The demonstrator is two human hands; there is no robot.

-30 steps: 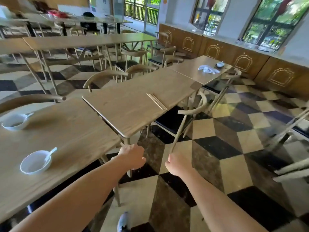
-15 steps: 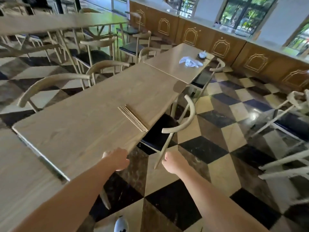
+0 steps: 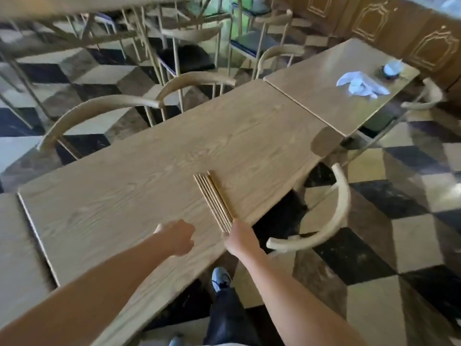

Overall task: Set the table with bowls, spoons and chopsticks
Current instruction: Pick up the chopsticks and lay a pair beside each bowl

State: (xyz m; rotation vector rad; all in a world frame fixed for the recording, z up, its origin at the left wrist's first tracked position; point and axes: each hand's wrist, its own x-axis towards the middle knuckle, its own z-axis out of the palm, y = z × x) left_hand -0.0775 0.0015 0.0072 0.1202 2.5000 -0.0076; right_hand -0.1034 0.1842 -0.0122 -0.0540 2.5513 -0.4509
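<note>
Both bare forearms extend from 6 o'clock over the near edge of the long wooden bench [image 3: 119, 196]. The left hand [image 3: 175, 237] hovers palm down above the boards. Its fingers are curled under into a loose fist, the thumb shows on its 9 o'clock side, and it has hold of nothing. The right hand [image 3: 240, 239] sits just at the left hand's 3 o'clock, at the bench's edge, with its back turned up. Its front meets the near ends of the chopsticks [image 3: 214, 199]. Its fingers are hidden beneath the hand, so I cannot tell whether they pinch the sticks or only touch them.

The chopsticks lie side by side in one flat bundle on the bench, running from the right hand toward 11 o'clock. Roughly six pale wooden sticks show, though blur keeps the count uncertain.

Three curved-back wooden chairs stand round this bench. The near chair [image 3: 334, 211] is at 3 o'clock of the hands. A second chair [image 3: 99, 108] and a third chair [image 3: 197, 79] are along the far side, at 10 and 12 o'clock.

A second bench [image 3: 311, 96] butts against the far end at 1 o'clock. It carries one crumpled white cloth [image 3: 359, 84] and one small dark round object [image 3: 389, 71], too blurred to name. A third bench [image 3: 15, 245] adjoins at 8 o'clock.

At 6 o'clock, one dark trouser leg [image 3: 224, 318] and one grey shoe [image 3: 220, 278] stand on the checkered floor [image 3: 411, 245].
</note>
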